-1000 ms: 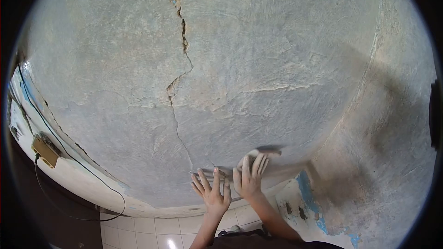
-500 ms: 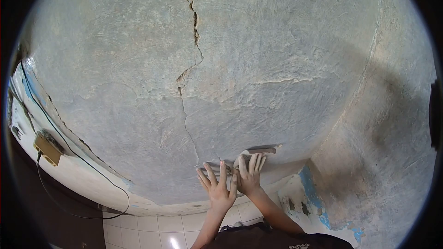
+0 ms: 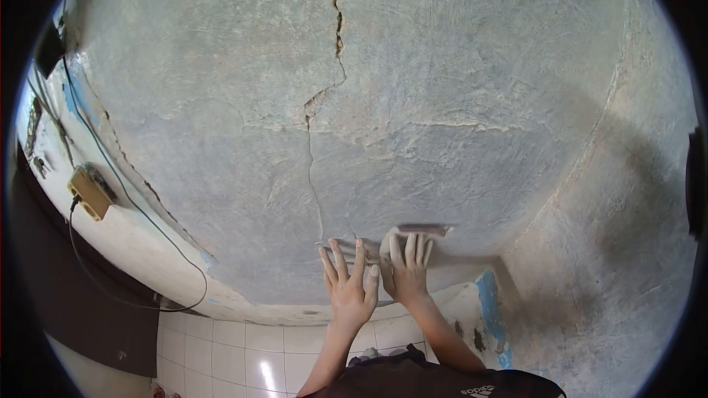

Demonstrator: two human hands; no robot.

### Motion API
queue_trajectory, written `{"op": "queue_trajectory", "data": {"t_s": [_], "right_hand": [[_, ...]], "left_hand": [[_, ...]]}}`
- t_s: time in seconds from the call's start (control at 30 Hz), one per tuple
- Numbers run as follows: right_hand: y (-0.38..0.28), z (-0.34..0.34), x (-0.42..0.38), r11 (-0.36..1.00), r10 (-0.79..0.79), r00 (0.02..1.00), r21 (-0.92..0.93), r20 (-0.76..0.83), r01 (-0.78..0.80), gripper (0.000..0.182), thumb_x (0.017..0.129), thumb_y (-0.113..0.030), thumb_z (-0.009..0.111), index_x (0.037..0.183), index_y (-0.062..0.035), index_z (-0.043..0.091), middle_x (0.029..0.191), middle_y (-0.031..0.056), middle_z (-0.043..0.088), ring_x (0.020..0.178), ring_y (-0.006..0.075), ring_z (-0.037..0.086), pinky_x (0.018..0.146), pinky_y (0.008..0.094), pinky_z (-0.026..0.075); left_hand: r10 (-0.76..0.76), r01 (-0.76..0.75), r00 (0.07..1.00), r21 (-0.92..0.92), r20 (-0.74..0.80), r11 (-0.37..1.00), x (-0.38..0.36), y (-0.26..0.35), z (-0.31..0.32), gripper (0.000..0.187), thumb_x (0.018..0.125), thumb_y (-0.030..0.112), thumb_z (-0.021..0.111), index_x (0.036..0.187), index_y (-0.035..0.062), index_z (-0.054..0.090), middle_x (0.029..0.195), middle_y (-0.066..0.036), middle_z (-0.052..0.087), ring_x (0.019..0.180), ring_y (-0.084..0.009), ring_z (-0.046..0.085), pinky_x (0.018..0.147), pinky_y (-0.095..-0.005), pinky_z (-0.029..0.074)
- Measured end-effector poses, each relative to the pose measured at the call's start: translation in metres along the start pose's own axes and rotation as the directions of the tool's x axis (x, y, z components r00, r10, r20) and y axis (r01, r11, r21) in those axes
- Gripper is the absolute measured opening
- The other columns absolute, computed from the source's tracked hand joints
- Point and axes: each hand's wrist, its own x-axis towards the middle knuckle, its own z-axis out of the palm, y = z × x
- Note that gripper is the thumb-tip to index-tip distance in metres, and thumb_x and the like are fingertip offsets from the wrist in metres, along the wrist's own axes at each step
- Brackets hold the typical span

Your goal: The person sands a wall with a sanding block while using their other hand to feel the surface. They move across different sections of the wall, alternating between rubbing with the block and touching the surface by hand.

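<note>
My left hand (image 3: 349, 291) lies on the grey plastered wall (image 3: 457, 184), its fingers spread and pointing up, just below the foot of a thin crack (image 3: 310, 169). Close beside it on the right, my right hand (image 3: 408, 269) presses a thin sheet, seemingly sandpaper (image 3: 435, 231), against the wall. The sheet's brownish, curled edge shows beyond the fingertips; most of it is hidden beneath the hand. Pale dust coats the right fingers.
Higher up, the crack widens into a broken gap (image 3: 339, 29). At the left a socket box (image 3: 90, 193) carries a plugged-in dark cable (image 3: 136, 210). Another wall (image 3: 619, 250) meets this one on the right, with peeling blue paint (image 3: 489, 306). White floor tiles (image 3: 228, 357) lie below.
The view has shifted, so the crack and socket box appear farther right. My right hand and the sheet sit slightly higher and further right in view; the left hand stays spread on the wall.
</note>
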Motion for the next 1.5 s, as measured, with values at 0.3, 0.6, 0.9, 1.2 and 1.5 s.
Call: {"op": "queue_trajectory", "data": {"t_s": [0.3, 0.6, 0.9, 1.2, 1.5], "right_hand": [[-0.008, -0.087, 0.051, 0.999, 0.021, 1.0, 0.04, 0.011, -0.021, 0.058, 0.1, -0.037, 0.038, 0.144, 0.0008, 0.04, 0.152, 0.0335, 0.018, 0.142, 0.0543, 0.01, 0.11, 0.0676, 0.005], [-0.024, -0.032, 0.031, 0.997, 0.012, 0.995, 0.083, -0.097, -0.004, 0.063, 0.096, -0.041, 0.049, 0.147, -0.005, 0.038, 0.152, 0.0306, 0.021, 0.141, 0.0543, 0.011, 0.107, 0.0719, 0.008], [-0.059, -0.019, 0.057, 0.991, -0.131, 0.989, 0.003, -0.063, 0.131, 0.059, 0.096, -0.035, 0.048, 0.147, -0.0066, 0.039, 0.152, 0.0326, 0.019, 0.141, 0.0564, 0.008, 0.108, 0.0705, 0.002], [-0.128, -0.017, 0.048, 0.996, -0.021, 0.999, 0.088, 0.048, 0.017, 0.061, 0.097, -0.035, 0.047, 0.148, -0.0035, 0.036, 0.153, 0.0338, 0.014, 0.142, 0.0551, 0.003, 0.11, 0.0678, 0.002], [-0.179, 0.043, 0.056, 0.998, -0.017, 0.999, 0.061, -0.045, 0.02, 0.061, 0.096, -0.037, 0.049, 0.148, -0.0071, 0.038, 0.151, 0.0348, 0.019, 0.141, 0.0556, 0.01, 0.108, 0.0701, 0.005]], "left_hand": [[-0.112, 0.114, 0.993, 0.051, -0.031, 0.992, 0.0, 0.023, -0.001, 0.048, 0.102, 0.026, 0.039, 0.147, 0.0108, 0.041, 0.156, -0.031, 0.004, 0.142, -0.054, 0.003, 0.114, -0.0587, 0.01], [-0.086, 0.087, 0.993, 0.008, -0.087, 0.996, 0.001, 0.011, -0.005, 0.049, 0.101, 0.03, 0.042, 0.147, 0.011, 0.041, 0.155, -0.035, 0.004, 0.141, -0.0569, -0.003, 0.112, -0.0629, 0.007], [-0.106, 0.106, 0.987, -0.003, -0.12, 0.994, 0.001, -0.028, -0.04, 0.053, 0.101, 0.029, 0.043, 0.147, 0.0035, 0.038, 0.153, -0.037, 0.004, 0.142, -0.0553, -0.005, 0.114, -0.0604, 0.004], [-0.16, 0.169, 0.983, 0.104, -0.087, 0.98, -0.014, -0.099, -0.096, 0.055, 0.102, 0.032, 0.042, 0.149, 0.0045, 0.032, 0.153, -0.036, 0.007, 0.146, -0.0466, 0.001, 0.116, -0.057, 0.005], [-0.056, 0.057, 0.991, 0.004, -0.119, 0.998, -0.013, -0.159, -0.127, 0.061, 0.099, 0.032, 0.049, 0.151, 0.0059, 0.029, 0.153, -0.036, 0.007, 0.143, -0.0534, 0.005, 0.114, -0.0607, 0.011]]}}
